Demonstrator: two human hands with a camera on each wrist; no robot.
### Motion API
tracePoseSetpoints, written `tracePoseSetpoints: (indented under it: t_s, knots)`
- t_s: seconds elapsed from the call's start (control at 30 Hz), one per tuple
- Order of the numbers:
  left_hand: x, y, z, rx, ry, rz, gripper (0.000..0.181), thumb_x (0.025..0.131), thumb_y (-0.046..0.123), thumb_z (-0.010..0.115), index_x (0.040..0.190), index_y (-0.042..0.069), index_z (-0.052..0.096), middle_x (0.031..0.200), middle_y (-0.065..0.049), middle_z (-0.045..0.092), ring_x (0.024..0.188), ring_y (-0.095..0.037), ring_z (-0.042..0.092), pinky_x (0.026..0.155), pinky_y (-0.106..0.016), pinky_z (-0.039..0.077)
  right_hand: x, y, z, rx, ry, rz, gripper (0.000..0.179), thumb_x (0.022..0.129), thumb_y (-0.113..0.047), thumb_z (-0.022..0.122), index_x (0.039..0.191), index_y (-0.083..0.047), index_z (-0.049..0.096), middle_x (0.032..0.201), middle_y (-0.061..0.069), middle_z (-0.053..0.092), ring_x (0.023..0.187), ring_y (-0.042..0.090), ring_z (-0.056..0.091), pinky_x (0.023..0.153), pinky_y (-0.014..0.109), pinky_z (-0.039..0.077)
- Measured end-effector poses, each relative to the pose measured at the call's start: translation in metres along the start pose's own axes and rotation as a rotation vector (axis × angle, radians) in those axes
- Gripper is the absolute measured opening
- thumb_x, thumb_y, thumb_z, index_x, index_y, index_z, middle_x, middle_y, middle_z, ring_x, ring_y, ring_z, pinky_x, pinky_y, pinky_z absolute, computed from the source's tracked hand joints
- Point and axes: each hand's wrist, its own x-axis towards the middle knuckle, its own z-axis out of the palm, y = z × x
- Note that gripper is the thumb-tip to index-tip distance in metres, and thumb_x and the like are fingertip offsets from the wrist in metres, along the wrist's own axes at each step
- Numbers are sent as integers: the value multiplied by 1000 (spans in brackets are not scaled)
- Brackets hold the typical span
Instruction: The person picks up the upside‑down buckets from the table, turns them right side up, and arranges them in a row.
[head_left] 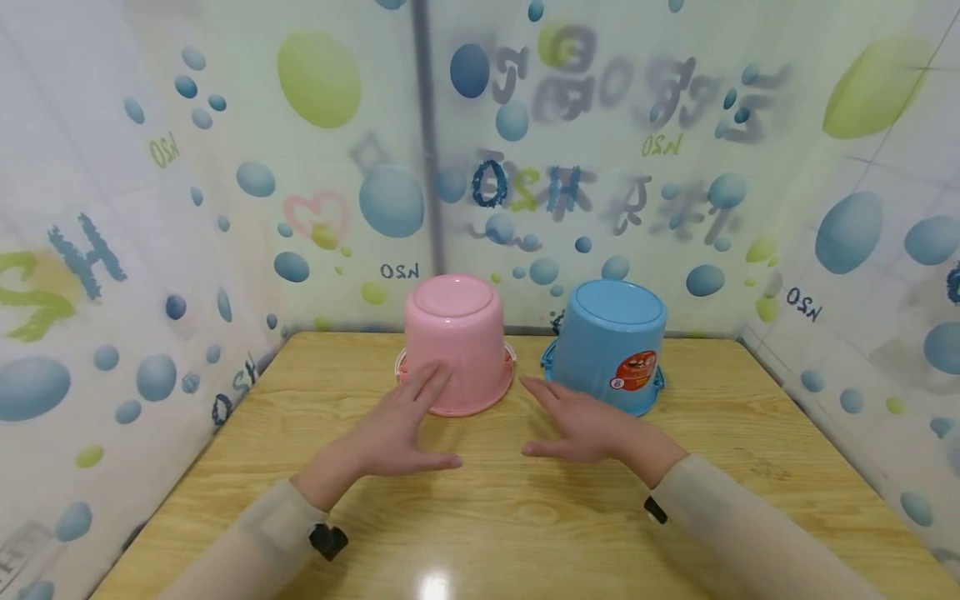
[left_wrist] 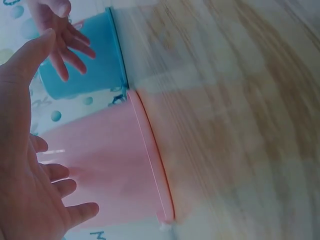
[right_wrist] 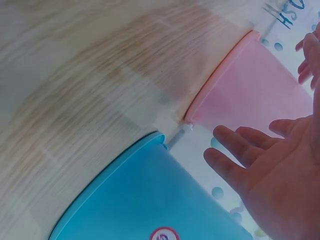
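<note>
Two buckets stand upside down at the back of the wooden table: a pink bucket (head_left: 465,350) left of centre and a blue bucket (head_left: 600,350) to its right, with a red label on its side. In front of the pink one, my left hand (head_left: 393,433) is held with fingers spread and thumb apart. My right hand (head_left: 585,421) hovers before the blue one, fingers extended and pointing inward. Neither hand holds anything. In the right wrist view, the right palm (right_wrist: 285,175) shows beside both buckets. Whatever may lie beneath the buckets is hidden.
A wood-grain table (head_left: 495,517) spreads in front of the buckets. Patterned curtains (head_left: 345,208) with blue and green dots enclose the back and both sides, close behind the buckets. The buckets stand a small gap apart.
</note>
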Motion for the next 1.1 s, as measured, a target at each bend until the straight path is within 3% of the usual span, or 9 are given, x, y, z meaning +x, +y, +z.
tracePoseSetpoints:
  t_s: [0.3, 0.43, 0.73, 1.1]
  knots:
    - [-9, -29, -7, -13, -21, -115, 131, 88, 70, 83, 178, 10, 11, 184, -21, 12, 165, -52, 26, 127, -70, 36, 32, 0, 2, 48, -48, 62, 107, 105, -63, 66, 179, -24, 1, 184, 18, 18, 167, 42, 31, 132, 61, 34]
    - [-9, -42, -7, -18, -37, -164, 133, 87, 72, 83, 179, 14, 7, 183, -24, 13, 164, -53, 28, 126, -69, 38, 44, 3, 4, 68, -53, 97, 108, 104, -62, 67, 179, -22, 1, 183, 21, 18, 167, 42, 31, 133, 61, 33]
    - [0, -68, -4, -54, -97, -238, 133, 88, 72, 81, 179, 15, 2, 182, -28, 13, 163, -57, 28, 126, -73, 36, 70, 15, 11, 93, -52, 174, 112, 102, -68, 66, 179, -25, -3, 184, 20, 14, 169, 42, 24, 135, 62, 28]
    - [12, -85, 2, -78, -179, -337, 135, 88, 77, 77, 178, 8, 3, 181, -30, 15, 165, -57, 22, 129, -75, 27, 86, 18, 16, 100, -47, 224, 115, 101, -69, 67, 178, -28, -8, 184, 18, 16, 171, 40, 20, 137, 61, 25]
